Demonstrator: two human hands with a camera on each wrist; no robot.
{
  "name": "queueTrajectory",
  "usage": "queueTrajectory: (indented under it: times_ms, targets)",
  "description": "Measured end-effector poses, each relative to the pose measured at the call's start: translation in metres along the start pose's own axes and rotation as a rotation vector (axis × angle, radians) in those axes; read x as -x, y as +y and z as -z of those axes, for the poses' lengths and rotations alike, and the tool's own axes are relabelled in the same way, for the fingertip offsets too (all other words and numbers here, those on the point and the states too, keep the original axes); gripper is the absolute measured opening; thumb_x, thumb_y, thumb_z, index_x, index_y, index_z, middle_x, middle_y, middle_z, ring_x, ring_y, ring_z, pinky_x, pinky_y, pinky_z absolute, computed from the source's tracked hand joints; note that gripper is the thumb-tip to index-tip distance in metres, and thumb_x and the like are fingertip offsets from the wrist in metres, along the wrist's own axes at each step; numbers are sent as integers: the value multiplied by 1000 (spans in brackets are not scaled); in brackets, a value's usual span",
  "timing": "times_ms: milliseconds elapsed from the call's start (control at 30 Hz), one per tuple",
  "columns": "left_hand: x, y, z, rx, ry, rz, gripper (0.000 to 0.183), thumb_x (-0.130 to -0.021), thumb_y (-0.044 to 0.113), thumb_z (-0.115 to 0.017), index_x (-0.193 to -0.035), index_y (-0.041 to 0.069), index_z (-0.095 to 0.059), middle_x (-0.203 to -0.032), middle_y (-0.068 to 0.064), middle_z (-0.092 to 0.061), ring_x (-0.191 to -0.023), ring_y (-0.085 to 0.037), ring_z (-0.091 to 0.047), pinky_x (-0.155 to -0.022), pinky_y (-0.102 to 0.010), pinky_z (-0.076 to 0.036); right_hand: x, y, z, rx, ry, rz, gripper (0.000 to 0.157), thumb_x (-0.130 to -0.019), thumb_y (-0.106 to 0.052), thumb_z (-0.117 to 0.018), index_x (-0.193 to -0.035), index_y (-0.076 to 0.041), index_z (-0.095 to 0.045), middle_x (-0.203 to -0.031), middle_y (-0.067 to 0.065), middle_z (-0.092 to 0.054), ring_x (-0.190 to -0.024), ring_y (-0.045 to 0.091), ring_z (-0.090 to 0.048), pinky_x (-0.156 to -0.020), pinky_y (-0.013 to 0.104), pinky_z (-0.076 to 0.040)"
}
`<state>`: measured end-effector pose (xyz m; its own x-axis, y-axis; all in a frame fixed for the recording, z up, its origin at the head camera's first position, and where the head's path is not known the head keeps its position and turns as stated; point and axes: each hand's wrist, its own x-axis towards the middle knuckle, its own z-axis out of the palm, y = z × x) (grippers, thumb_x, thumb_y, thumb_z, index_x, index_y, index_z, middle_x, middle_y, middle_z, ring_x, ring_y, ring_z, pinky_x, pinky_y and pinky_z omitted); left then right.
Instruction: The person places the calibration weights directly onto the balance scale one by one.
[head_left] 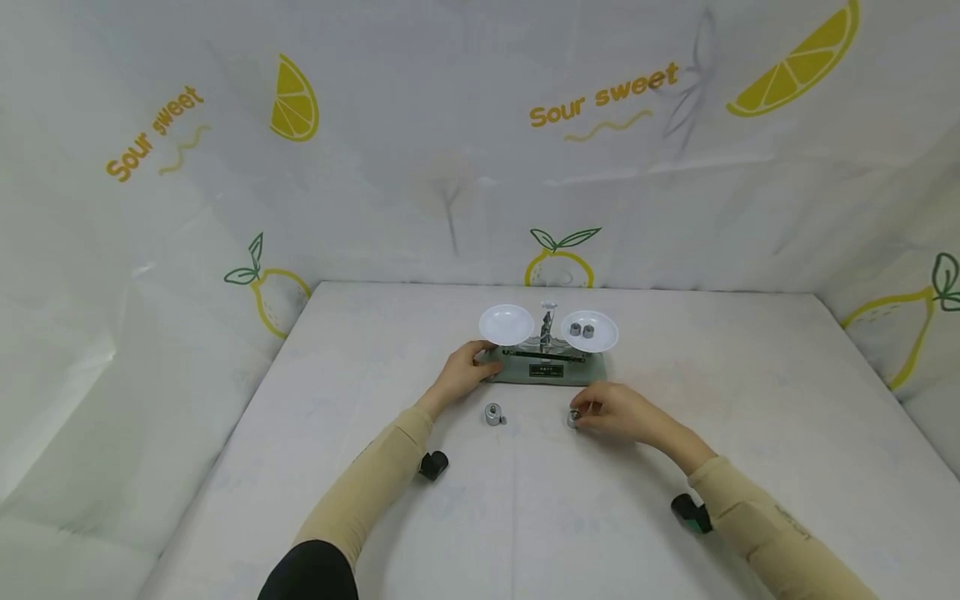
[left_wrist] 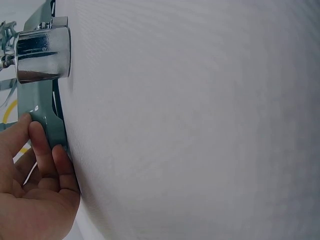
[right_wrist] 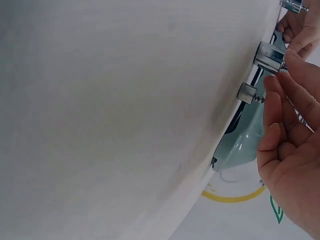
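Observation:
A balance scale point(head_left: 547, 372) with a green base and two white pans stands on the table. My left hand point(head_left: 467, 372) grips the left end of its base, thumb and fingers at the edge. In front of the scale, my right hand point(head_left: 617, 411) pinches the knob of a silver cylindrical weight point(right_wrist: 270, 57) standing upright on the table. A smaller weight point(right_wrist: 246, 93) is beside it in the right wrist view, close to the fingertips. Further left on the table is another silver weight point(head_left: 492, 414), with a tiny one point(head_left: 503, 421) beside it.
Two weights point(head_left: 582, 331) sit in the right pan point(head_left: 605, 337); the left pan point(head_left: 506, 324) holds nothing. White cloth with lemon prints point(head_left: 420, 167) rises behind the table point(head_left: 360, 358). Black wrist devices point(head_left: 433, 465) show at both forearms.

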<state>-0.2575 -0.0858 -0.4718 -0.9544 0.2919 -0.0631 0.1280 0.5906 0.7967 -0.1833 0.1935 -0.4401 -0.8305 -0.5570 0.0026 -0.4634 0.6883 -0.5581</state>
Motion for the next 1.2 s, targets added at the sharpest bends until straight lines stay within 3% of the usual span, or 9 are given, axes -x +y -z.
queueTrajectory:
  times_ms: [433, 767, 1000, 1200]
  targets:
    - [1, -1, -1, -1, -9, 0, 47, -88, 29, -63, -131, 12, -52, -129, -8, -54, -92, -18, -59, -71, -24, -48, 0, 0, -3, 75, -24, 40, 20, -80, -11, -70, -98, -3, -69, -89, -1, -66, -82, 12, -60, -72, 25, -50]
    - [-1, -2, -1, 2, 2, -12, 47, -88, 29, -63, -130, 12, -52, -130, -7, -54, -93, -19, -59, -73, -25, -49, -2, -2, -4, 89, -36, 46, 15, -80, -17, -72, -91, -8, -69, -84, -4, -62, -74, 7, -54, -65, 20, -46]
    - [0, 0, 0, -5, -3, -15, 47, -89, 29, -62, -131, 12, -51, -134, -8, -53, -102, -23, -59, -80, -31, -50, -1, -2, -4, 76, -5, 61, 14, -80, -19, -72, -89, -9, -69, -80, -6, -61, -72, 6, -53, -64, 19, -45]
    - [2, 2, 0, 0, -6, -3, 47, -89, 29, -62, -131, 13, -51, -134, -7, -52, -101, -23, -58, -78, -30, -50, 1, -7, 6, 80, 45, 58, 15, -79, -17, -71, -91, -9, -69, -81, -5, -64, -74, 8, -56, -66, 24, -48]
